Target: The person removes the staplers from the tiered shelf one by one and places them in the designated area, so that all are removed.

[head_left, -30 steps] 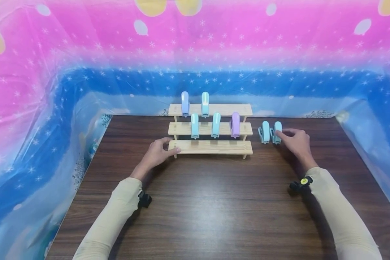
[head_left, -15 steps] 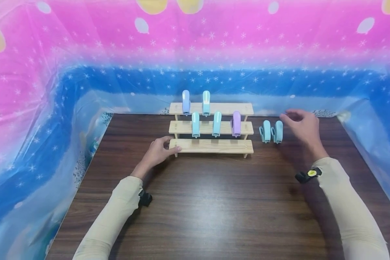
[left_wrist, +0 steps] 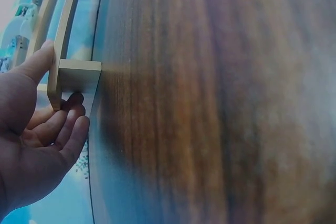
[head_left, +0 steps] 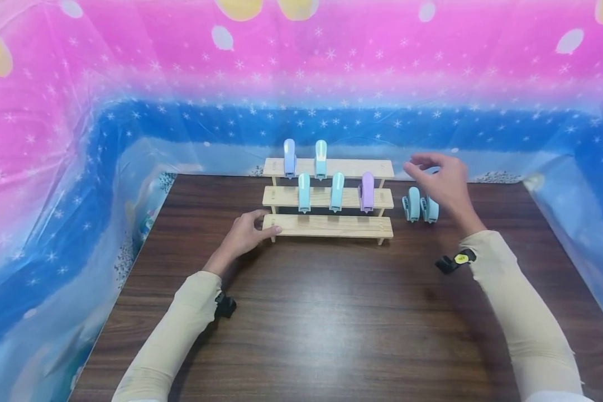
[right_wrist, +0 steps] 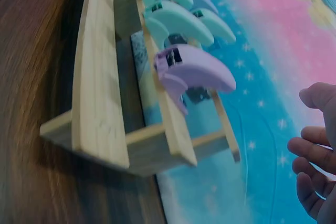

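In the head view a three-tier wooden display stand point(head_left: 326, 225) stands at the back of the table. My left hand point(head_left: 242, 233) grips the left end of its lowest tier, thumb on top and fingers beneath, as the left wrist view also shows. A lilac stapler point(head_left: 367, 190) and two mint staplers point(head_left: 337, 191) are on the middle tier. On the top tier are a periwinkle stapler point(head_left: 289, 158) and a mint stapler point(head_left: 320, 159). My right hand point(head_left: 444, 180) hovers right of the stand, holding nothing, fingers loosely bent. Below it, two teal staplers point(head_left: 413, 205) stand on the table, one partly covered.
The dark wooden table point(head_left: 301, 324) stretches out in front of the stand. A pink and blue snowflake cloth point(head_left: 241, 120) hangs close behind it and along both sides.
My right hand has let go of the outer teal stapler, risen away to the right, then swung left toward the stand. My left hand keeps its grip on the lowest tier.
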Demonstrator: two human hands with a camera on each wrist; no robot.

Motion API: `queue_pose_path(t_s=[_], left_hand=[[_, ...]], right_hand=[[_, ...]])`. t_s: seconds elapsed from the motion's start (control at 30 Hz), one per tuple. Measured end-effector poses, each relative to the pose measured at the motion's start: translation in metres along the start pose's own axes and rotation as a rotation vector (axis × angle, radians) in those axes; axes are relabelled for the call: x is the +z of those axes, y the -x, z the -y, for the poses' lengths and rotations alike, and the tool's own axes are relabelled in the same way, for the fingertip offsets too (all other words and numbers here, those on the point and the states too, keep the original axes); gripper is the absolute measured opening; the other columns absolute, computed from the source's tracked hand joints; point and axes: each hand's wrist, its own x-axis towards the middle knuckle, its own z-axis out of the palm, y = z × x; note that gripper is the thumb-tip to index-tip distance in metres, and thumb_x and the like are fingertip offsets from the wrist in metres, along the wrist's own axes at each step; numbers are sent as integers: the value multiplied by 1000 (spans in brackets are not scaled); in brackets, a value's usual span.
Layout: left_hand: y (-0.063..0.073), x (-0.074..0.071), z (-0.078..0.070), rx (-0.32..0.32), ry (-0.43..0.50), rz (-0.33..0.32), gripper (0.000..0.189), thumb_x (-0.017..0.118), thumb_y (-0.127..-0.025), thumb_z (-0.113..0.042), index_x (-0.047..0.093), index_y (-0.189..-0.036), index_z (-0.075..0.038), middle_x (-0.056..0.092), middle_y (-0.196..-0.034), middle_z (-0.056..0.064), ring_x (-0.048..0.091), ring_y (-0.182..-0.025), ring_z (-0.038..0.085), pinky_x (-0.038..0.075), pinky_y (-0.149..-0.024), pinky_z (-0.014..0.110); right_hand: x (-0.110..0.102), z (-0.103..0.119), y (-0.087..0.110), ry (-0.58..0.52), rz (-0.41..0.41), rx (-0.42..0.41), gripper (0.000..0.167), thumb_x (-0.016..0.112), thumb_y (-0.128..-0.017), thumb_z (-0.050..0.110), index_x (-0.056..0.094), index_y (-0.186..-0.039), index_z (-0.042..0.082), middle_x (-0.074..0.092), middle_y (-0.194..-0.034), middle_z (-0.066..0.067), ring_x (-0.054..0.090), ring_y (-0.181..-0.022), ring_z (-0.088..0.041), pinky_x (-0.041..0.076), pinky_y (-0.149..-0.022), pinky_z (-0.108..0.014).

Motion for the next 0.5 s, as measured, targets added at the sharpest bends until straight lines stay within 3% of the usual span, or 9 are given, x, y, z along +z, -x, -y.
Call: queue_pose_path(t_s=[0.17, 0.3, 0.5], left_hand=[[0, 0, 1, -2, -1, 0, 73, 73, -95, -45, 50, -149, -2, 67, -127, 18, 65, -110, 30, 54, -87, 45], [-1, 0, 1, -5, -3, -7, 73, 73, -94, -46, 50, -148, -2, 67, -126, 18, 65, -109, 29, 54, -87, 45], [-1, 0, 1, -8, 3, -2, 74, 74, -94, -46, 50, -148, -2, 68, -124, 18, 66, -105, 28, 55, -84, 43]], right_hand=[[13, 18, -9, -18, 2, -77, 56, 72, -90, 58, 76, -123, 13, 75, -112, -7, 65, -91, -17, 50, -66, -25], [24, 31, -16, 0, 9, -131, 55, 70, -91, 57, 76, -123, 13, 75, -113, -7, 67, -92, -19, 51, -72, -26], [37, 48, -26, 24, 90, -140, 56, 70, -91, 56, 73, -126, 12, 74, -121, -8, 70, -96, -27, 55, -80, -39]])
